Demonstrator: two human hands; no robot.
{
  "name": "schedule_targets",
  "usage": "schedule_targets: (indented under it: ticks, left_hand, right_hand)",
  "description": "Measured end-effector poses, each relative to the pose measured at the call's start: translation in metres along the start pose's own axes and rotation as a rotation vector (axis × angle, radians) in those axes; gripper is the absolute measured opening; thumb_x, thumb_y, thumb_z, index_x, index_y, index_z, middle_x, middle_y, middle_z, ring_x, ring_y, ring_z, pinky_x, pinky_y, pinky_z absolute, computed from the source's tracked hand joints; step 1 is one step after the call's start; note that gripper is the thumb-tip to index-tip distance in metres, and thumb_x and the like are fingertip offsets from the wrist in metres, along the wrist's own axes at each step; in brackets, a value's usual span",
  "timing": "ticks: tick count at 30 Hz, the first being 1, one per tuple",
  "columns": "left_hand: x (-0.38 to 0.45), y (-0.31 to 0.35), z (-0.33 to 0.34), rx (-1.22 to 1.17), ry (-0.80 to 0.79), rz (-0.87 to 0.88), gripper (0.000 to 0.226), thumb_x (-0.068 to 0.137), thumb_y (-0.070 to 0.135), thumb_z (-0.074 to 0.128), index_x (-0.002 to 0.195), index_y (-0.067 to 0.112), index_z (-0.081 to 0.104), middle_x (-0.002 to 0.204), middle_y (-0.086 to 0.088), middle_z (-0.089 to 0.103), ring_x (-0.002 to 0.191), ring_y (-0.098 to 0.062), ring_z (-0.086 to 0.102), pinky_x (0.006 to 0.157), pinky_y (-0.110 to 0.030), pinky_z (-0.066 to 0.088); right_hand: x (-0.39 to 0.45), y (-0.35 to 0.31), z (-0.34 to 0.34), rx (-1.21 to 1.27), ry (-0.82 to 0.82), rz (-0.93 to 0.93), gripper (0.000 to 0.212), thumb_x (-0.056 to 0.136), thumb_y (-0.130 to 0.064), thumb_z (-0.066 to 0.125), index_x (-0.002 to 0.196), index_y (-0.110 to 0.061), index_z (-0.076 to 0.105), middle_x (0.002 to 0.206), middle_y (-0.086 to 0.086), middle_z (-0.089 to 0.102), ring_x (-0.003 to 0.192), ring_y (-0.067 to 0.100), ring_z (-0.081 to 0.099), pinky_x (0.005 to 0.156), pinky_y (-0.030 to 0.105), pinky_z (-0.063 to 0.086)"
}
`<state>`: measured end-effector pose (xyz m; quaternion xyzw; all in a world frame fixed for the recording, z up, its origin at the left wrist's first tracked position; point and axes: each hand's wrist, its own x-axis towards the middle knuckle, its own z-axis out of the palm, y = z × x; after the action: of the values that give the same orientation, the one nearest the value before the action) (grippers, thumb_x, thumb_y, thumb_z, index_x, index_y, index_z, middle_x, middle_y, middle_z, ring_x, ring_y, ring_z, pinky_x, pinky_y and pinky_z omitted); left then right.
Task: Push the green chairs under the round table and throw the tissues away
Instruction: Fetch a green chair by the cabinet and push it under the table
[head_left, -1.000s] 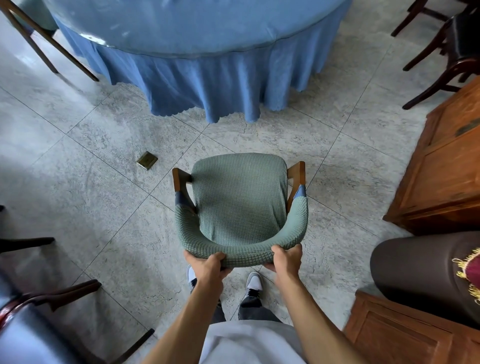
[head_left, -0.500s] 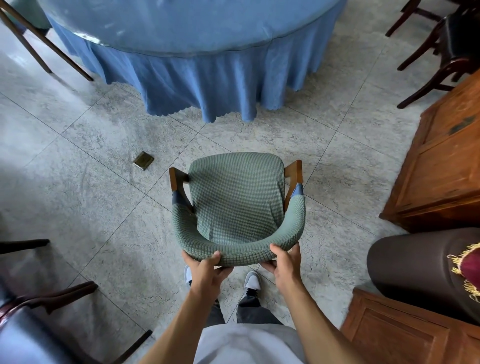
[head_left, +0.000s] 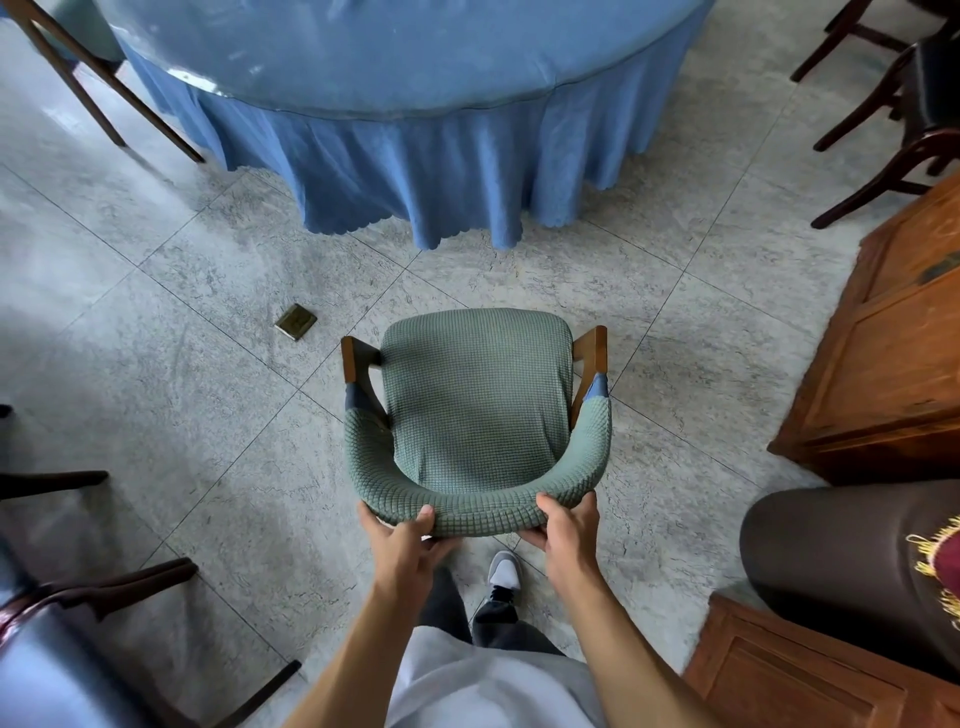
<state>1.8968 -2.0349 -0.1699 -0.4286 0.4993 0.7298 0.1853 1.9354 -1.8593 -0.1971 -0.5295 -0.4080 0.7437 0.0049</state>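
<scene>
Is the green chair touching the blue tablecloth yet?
Apart. The head view shows bare floor tiles between the green chair and the blue tablecloth.

Grey marble-tiled floor (head_left: 156, 395), wooden cabinet (head_left: 883, 364) right, dark chairs (head_left: 893, 119) beyond.

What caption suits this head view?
Both hands, left hand and right hand, grip the green chair facing the round table.

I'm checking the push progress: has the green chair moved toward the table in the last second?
No. The green chair keeps the same gap to the brass floor plate and to the blue tablecloth hem.
</scene>
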Motion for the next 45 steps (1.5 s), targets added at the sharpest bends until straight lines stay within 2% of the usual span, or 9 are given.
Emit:
schedule_targets:
  ticks: [3,8,15,18,24,27,31,37,45]
  left_hand:
    - [0.005,0.007,0.008,-0.006,0.001,0.037,0.053,0.089,-0.016,0.049,0.119,0.026,0.04,0.124,-0.02,0.05,0.107,-0.045,0.061,0.075,-0.067,0.055]
    - [0.016,0.022,0.017,-0.008,-0.013,0.054,0.056,0.087,-0.017,0.051,0.123,0.024,0.04,0.118,-0.021,0.052,0.1,-0.043,0.061,0.079,-0.076,0.049]
    - [0.03,0.04,0.035,0.035,-0.062,0.108,0.052,0.088,-0.013,0.056,0.123,0.022,0.038,0.118,-0.021,0.05,0.106,-0.05,0.061,0.077,-0.066,0.056]
    - [0.038,0.056,0.046,0.021,-0.074,0.094,0.052,0.08,-0.001,0.063,0.117,0.028,0.041,0.123,-0.024,0.05,0.113,-0.054,0.059,0.081,-0.07,0.053]
    - [0.063,0.085,0.07,0.024,-0.049,0.071,0.053,0.092,-0.012,0.052,0.129,0.022,0.036,0.12,-0.021,0.053,0.103,-0.048,0.063,0.081,-0.071,0.052]
    - [0.073,0.097,0.081,0.023,-0.045,0.063,0.054,0.092,-0.012,0.052,0.13,0.022,0.036,0.121,-0.021,0.051,0.106,-0.048,0.063,0.081,-0.067,0.055]
    - [0.089,0.11,0.094,0.017,-0.063,0.061,0.053,0.092,-0.013,0.051,0.128,0.023,0.036,0.119,-0.021,0.05,0.103,-0.045,0.064,0.079,-0.063,0.057]
    - [0.113,0.131,0.113,0.017,-0.077,0.06,0.054,0.092,-0.012,0.051,0.13,0.025,0.037,0.122,-0.021,0.051,0.107,-0.049,0.063,0.077,-0.06,0.058]
    - [0.145,0.168,0.138,0.028,-0.095,0.044,0.059,0.094,-0.01,0.054,0.135,0.027,0.033,0.118,-0.018,0.053,0.102,-0.046,0.066,0.08,-0.06,0.058]
  right_hand:
    - [0.007,-0.008,0.007,0.017,-0.038,0.008,0.053,0.094,0.003,0.06,0.14,-0.014,0.04,0.135,0.016,0.054,0.112,0.037,0.062,0.065,0.046,0.062]
    - [0.017,-0.018,0.022,0.03,-0.048,0.006,0.058,0.094,0.003,0.061,0.144,-0.013,0.038,0.135,0.015,0.055,0.11,0.035,0.063,0.061,0.043,0.062]
    - [0.042,-0.037,0.045,0.021,-0.048,0.005,0.063,0.093,0.003,0.061,0.148,-0.016,0.036,0.137,0.015,0.056,0.112,0.036,0.063,0.062,0.044,0.062]
    - [0.054,-0.045,0.06,0.019,-0.044,0.002,0.062,0.094,0.003,0.062,0.148,-0.015,0.036,0.137,0.017,0.056,0.11,0.035,0.064,0.061,0.043,0.062]
    - [0.079,-0.057,0.088,0.015,-0.022,0.006,0.063,0.092,0.001,0.064,0.147,-0.017,0.037,0.137,0.019,0.056,0.112,0.042,0.064,0.066,0.049,0.062]
    - [0.088,-0.067,0.1,0.014,-0.03,-0.007,0.058,0.092,0.001,0.064,0.142,-0.018,0.042,0.134,0.018,0.058,0.112,0.04,0.065,0.072,0.055,0.062]
    - [0.097,-0.083,0.114,0.011,-0.043,-0.001,0.058,0.094,0.0,0.063,0.144,-0.016,0.04,0.132,0.014,0.058,0.109,0.037,0.065,0.067,0.048,0.062]
    - [0.115,-0.101,0.14,-0.012,-0.041,-0.019,0.052,0.095,-0.002,0.062,0.141,-0.019,0.043,0.131,0.013,0.059,0.11,0.036,0.065,0.069,0.048,0.062]
    - [0.135,-0.124,0.179,0.001,-0.031,-0.017,0.045,0.096,-0.003,0.061,0.137,-0.015,0.045,0.13,0.015,0.06,0.107,0.036,0.066,0.069,0.047,0.062]
